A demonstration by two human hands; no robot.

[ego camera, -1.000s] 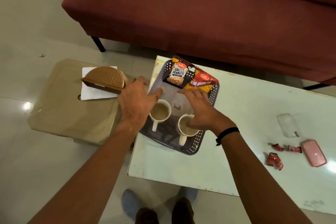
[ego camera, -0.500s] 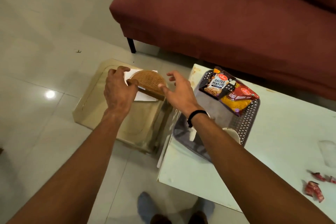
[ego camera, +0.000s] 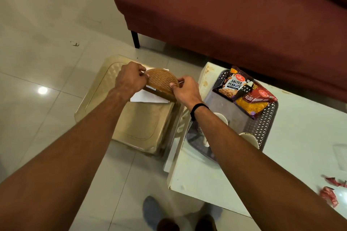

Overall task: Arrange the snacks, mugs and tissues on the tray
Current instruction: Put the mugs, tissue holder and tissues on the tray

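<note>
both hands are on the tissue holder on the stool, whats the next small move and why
Probably lift the tissue holder straight up off the stool and carry it right toward the tray. The left hand and right hand already pinch its two ends, the snack packets and mugs sit on the tray, and the tissues are not there yet.

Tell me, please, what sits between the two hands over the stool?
In the head view, the brown woven tissue holder sits between the left hand and right hand, with white tissues beneath.
</note>
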